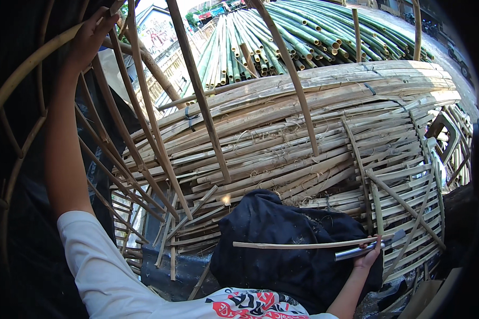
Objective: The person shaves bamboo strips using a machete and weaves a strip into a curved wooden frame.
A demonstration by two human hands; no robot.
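Observation:
My left hand is raised at the upper left, its fingers closed round the top of an upright bamboo strip beside a curved bamboo pole. Low on the right, my right hand grips a thin, pale bamboo strip lying roughly level. The same hand holds a metal tool with a silver, tube-like handle and a flat grey end; its exact kind cannot be made out. A dark cloth covers my lap below the strip.
Several upright bamboo slats stand in front of me. Behind them lies a bundled stack of split bamboo, with green bamboo poles beyond. A slatted bamboo frame stands at the right. Black sheeting hangs at the left.

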